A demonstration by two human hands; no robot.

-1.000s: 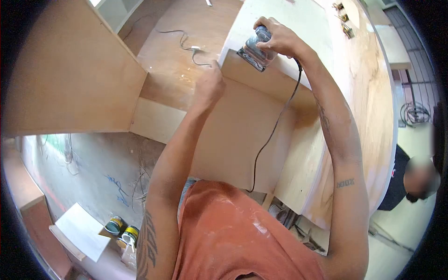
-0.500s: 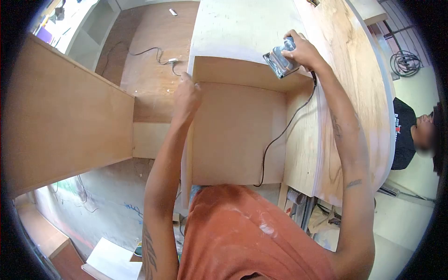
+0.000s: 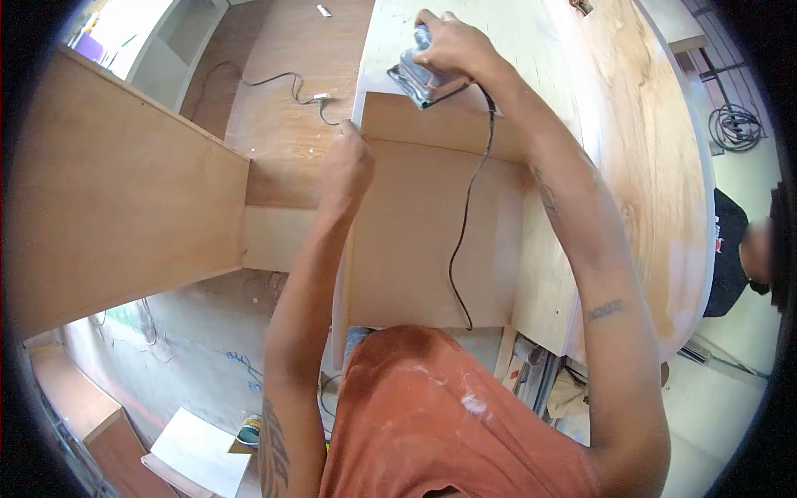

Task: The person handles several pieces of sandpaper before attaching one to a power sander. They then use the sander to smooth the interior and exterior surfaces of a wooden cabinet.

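Observation:
My right hand (image 3: 457,48) is wrapped round the top of an electric sander (image 3: 422,73), a small blue-grey machine with a square flat base. The sander is on the pale painted panel (image 3: 515,37), at its near edge above the open cabinet (image 3: 432,232). From the sander a black cord (image 3: 465,207) hangs down across the cabinet opening towards my body. My left hand (image 3: 347,162) is closed on the upright left edge of the cabinet; its fingertips are partly hidden.
A wood-grained panel (image 3: 647,166) runs along the right. Left of the cabinet, a brown board (image 3: 282,50) carries a thin cable with a white connector (image 3: 322,98). A large wooden panel (image 3: 133,199) juts in at left. Another person (image 3: 730,249) is at the far right.
My right hand has moved the sander leftward and a little away from me along the panel, and the cord has swung left with it. My left hand stays at the cabinet edge.

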